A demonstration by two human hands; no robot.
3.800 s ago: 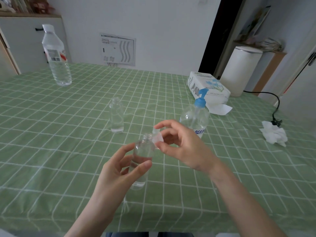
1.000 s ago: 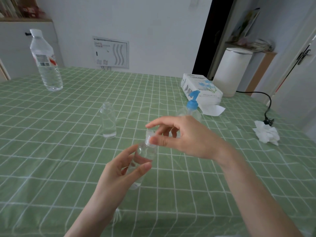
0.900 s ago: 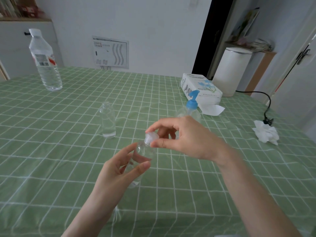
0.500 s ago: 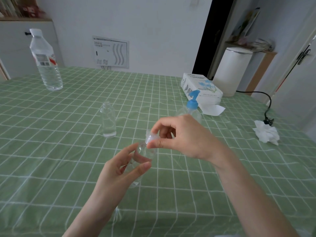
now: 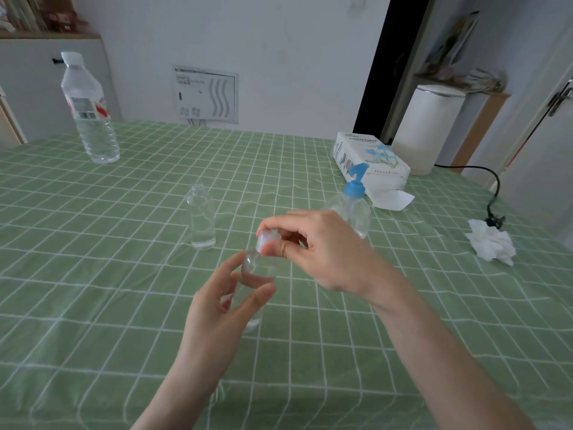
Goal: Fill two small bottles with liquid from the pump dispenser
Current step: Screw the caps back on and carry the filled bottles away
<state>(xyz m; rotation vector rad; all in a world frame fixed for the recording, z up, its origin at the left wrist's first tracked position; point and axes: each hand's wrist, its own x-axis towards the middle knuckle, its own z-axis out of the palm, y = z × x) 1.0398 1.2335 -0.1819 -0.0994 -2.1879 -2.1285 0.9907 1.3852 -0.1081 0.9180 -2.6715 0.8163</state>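
The left hand [image 5: 223,305] held one small bottle [image 5: 259,268] upright over the counter [image 5: 93,290], its fingers [image 5: 260,297] curled around the clear body. Whether the base touched the counter, I could not tell. The right hand [image 5: 322,249] was at the neck, where thumb and forefinger pinched the whitish cap [image 5: 267,240] on top. The second small bottle [image 5: 202,218] stood uncapped on the counter, to the left and farther back, and the pump dispenser [image 5: 353,209] with its blue head stood behind the right hand. I judged the held bottle to be light, stiff and smooth, probably a little slippery. The best hold seemed to be around the middle of the body, firm but not squeezing. The cap was small and needed only the fingertips.
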